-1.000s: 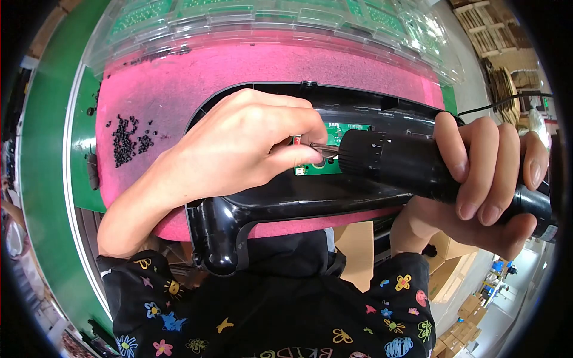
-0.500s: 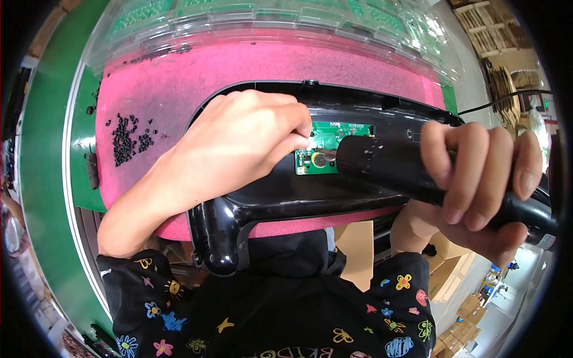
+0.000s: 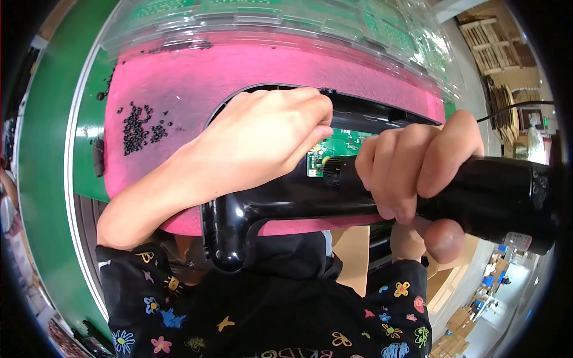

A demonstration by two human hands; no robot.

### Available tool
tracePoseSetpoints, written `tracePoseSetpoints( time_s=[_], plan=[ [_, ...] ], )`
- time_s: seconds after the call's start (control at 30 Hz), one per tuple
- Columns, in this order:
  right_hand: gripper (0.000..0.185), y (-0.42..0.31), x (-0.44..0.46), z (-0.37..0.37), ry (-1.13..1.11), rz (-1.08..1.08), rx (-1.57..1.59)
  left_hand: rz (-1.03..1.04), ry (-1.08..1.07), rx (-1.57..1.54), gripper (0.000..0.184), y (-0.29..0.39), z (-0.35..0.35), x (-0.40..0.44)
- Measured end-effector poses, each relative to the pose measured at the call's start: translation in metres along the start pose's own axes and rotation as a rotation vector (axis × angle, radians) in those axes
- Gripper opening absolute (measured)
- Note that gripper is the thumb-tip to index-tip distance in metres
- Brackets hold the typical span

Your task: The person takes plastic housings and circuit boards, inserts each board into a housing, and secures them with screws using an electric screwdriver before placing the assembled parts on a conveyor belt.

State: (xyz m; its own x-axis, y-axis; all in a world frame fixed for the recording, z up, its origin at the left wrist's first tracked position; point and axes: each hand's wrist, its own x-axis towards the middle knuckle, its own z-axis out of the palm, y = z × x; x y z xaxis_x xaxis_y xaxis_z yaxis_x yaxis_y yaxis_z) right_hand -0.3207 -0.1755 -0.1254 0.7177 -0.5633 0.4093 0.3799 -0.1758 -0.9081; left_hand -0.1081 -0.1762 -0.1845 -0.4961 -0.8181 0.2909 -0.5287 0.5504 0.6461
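Observation:
My right hand (image 3: 418, 164) is wrapped round a black electric screwdriver (image 3: 483, 194), tilted with its front end low over a green circuit board (image 3: 349, 141). The tip is hidden behind the tool's front end. The circuit board lies inside a long black plastic housing (image 3: 298, 201), which has a rounded arm at its near left. My left hand (image 3: 268, 128) rests over the housing, its thumb and forefinger pinched at the board's left edge. What they hold, if anything, cannot be made out. Part of the board is covered by both hands.
The housing lies on a pink mat (image 3: 185, 68). Small black screws (image 3: 137, 132) are heaped at the mat's left. Clear plastic trays (image 3: 286, 27) with green boards stand behind. A black cable (image 3: 513, 106) runs at the right; a cardboard box (image 3: 352, 253) stands below the table edge.
My right hand has moved left and forward along the screwdriver, whose front end has shifted left over the board. My left hand stays pinched at the board. The whole view has shifted slightly.

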Motion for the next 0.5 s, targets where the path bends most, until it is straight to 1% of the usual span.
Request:
tracePoseSetpoints(
  time_s=[0.07,0.13,0.17,0.23,0.4,0.43,0.5],
  plan=[
    [0.044,-0.001,0.003,0.004,0.003,0.027,0.008,0.074,0.002,-0.013,0.012,-0.003,0.001,-0.001],
    [0.044,-0.008,0.005,0.004,-0.007,0.143,-0.139,0.048,-0.023,-0.003,0.012,-0.003,-0.001,-0.002],
    [0.044,-0.010,0.006,0.004,-0.018,0.193,-0.200,0.083,-0.010,-0.005,0.013,-0.004,-0.001,-0.002],
    [0.044,-0.012,0.008,0.004,-0.038,0.227,-0.237,0.130,-0.002,0.011,0.017,-0.005,0.000,-0.003],
    [0.043,-0.003,0.004,0.008,0.061,0.217,-0.216,0.197,-0.032,0.053,0.019,-0.005,0.000,-0.004],
    [0.043,0.004,0.005,0.008,0.045,0.099,-0.122,0.214,-0.050,0.064,0.019,-0.005,0.000,-0.004],
    [0.041,0.008,0.004,0.007,0.044,-0.004,-0.058,0.219,-0.093,0.064,0.019,-0.005,-0.001,-0.004]
  ],
)
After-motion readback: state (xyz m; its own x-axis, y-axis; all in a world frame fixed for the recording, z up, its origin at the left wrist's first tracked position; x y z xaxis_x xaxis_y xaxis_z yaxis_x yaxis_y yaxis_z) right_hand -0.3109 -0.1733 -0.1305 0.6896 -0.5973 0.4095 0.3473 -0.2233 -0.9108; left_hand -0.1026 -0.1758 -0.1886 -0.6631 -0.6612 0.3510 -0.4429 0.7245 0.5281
